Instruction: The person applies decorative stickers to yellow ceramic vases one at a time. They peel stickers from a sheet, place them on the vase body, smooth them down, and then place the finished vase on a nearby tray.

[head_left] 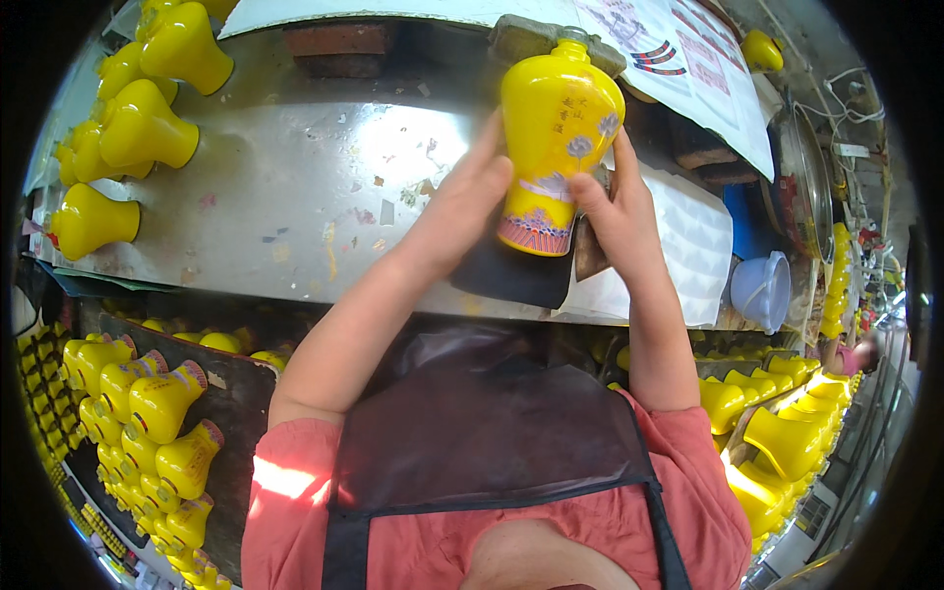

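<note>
At the upper centre of the frame, over a grey table (295, 197), a yellow vase (560, 123) points its neck (571, 49) toward the top edge, long axis near vertical and leaning slightly right, clasped between left hand (467, 202) and right hand (626, 221), whose hidden fingertips seemingly curl behind.

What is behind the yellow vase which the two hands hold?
Behind the vase, a brownish block shows on both sides of its neck. The block's middle is covered and cannot be seen.
</note>
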